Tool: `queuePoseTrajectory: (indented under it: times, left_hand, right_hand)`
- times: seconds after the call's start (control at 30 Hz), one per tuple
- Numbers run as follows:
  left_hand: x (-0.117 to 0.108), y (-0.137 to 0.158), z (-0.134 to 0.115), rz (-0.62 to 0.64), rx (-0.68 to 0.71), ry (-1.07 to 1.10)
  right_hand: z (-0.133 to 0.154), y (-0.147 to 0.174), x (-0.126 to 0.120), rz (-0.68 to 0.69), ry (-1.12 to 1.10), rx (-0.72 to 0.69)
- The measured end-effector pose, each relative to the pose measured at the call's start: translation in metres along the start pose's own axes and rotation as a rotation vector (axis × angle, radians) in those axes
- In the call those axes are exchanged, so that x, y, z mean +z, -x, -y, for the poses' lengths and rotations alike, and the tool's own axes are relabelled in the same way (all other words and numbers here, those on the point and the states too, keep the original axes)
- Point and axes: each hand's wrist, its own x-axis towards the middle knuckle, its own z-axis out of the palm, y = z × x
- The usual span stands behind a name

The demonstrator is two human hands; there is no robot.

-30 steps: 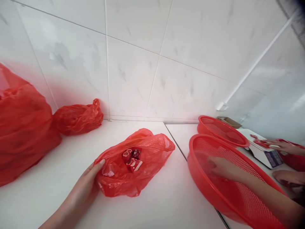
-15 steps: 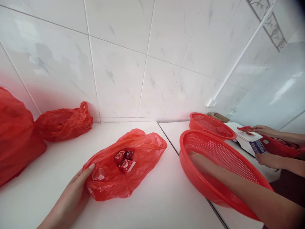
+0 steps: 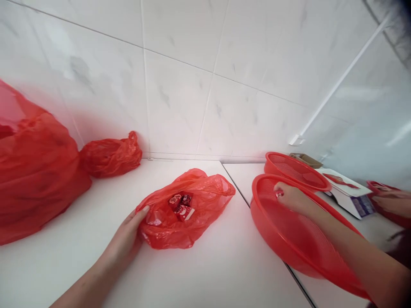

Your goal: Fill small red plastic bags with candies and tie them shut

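Note:
My left hand [image 3: 131,226] pinches the near-left rim of an open red plastic bag [image 3: 207,218] lying on the white table. Several small red-and-white wrapped candies [image 3: 183,210] are visible inside the bag. On the right, my right hand [image 3: 289,196] is closed above the inside of a large red plastic colander basket [image 3: 265,224]. A small shiny red wrapped candy [image 3: 279,192] shows at its fingers; the wrapper's print is too blurred to read.
A big red bag [image 3: 38,175] and a smaller crumpled red bag [image 3: 112,158] stand at the left by the tiled wall. Behind the near basket are another red basket [image 3: 297,171], a brown box [image 3: 305,160] and a white scale [image 3: 351,192]. A co-worker's hand [image 3: 390,202] is at the far right.
My right hand has risen from deep in the basket, a small red wrapped candy now showing in its fingers. The co-worker's hands have drawn back from the scale, leaving a red packet on it.

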Motion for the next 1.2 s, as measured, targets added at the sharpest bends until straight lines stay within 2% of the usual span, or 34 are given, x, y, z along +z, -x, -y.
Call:
queuePoseTrajectory:
  times: [0.1,0.17,0.23,0.3,0.4,0.5,0.6,0.67,0.73,0.8,0.83,0.9,0.97,1.03,1.1,1.2]
  left_hand:
    - [0.003,0.002,0.000,0.022,0.034,-0.002]
    - [0.003,0.004,0.000,0.050,0.053,-0.017]
    - [0.003,0.005,0.001,0.086,0.087,-0.037]
    - [0.003,0.007,0.002,0.107,0.134,-0.066]
    - [0.002,0.009,0.004,0.090,0.185,-0.126]
    - [-0.001,0.012,0.005,0.059,0.201,-0.182]
    - [-0.006,0.014,0.004,0.040,0.216,-0.273]
    - [-0.009,0.016,0.003,-0.065,0.273,-0.395]
    - [-0.010,0.019,0.003,-0.241,0.450,-0.580]
    - [-0.010,0.024,0.004,-0.322,0.738,-0.813]
    - [-0.009,0.027,0.006,-0.279,0.891,-0.936]
    - [-0.008,0.033,0.009,-0.063,1.106,-1.182]
    - [-0.006,0.034,0.010,0.188,1.138,-1.425]
    - [-0.005,0.029,0.006,0.302,1.079,-1.611]
    - [-0.004,0.020,-0.009,0.236,1.048,-1.680]
    - [0.002,0.011,-0.052,0.015,1.055,-1.552]
  right_hand:
    - [0.056,0.006,0.002,0.125,0.025,-0.094]
    - [0.097,0.019,0.013,0.253,0.050,-0.256]
    - [0.134,0.031,0.038,0.405,0.081,-0.510]
    - [0.163,0.036,0.074,0.418,0.177,-0.856]
    - [0.191,0.026,0.125,0.391,0.210,-1.018]
    - [0.206,0.012,0.140,0.309,0.184,-0.996]
    - [0.203,0.010,0.124,0.164,0.145,-0.864]
    - [0.187,0.015,0.112,0.029,0.147,-0.762]
    - [0.165,0.020,0.107,-0.088,0.178,-0.679]
    - [0.142,0.023,0.111,-0.133,0.196,-0.579]
    - [0.132,0.024,0.115,-0.123,0.169,-0.505]
    - [0.120,0.023,0.126,-0.056,0.057,-0.343]
    - [0.116,0.020,0.134,0.018,-0.057,-0.227]
    - [0.119,0.013,0.138,0.062,-0.136,-0.161]
    - [0.125,0.000,0.135,0.086,-0.235,-0.115]
    - [0.139,-0.026,0.119,0.137,-0.503,-0.077]
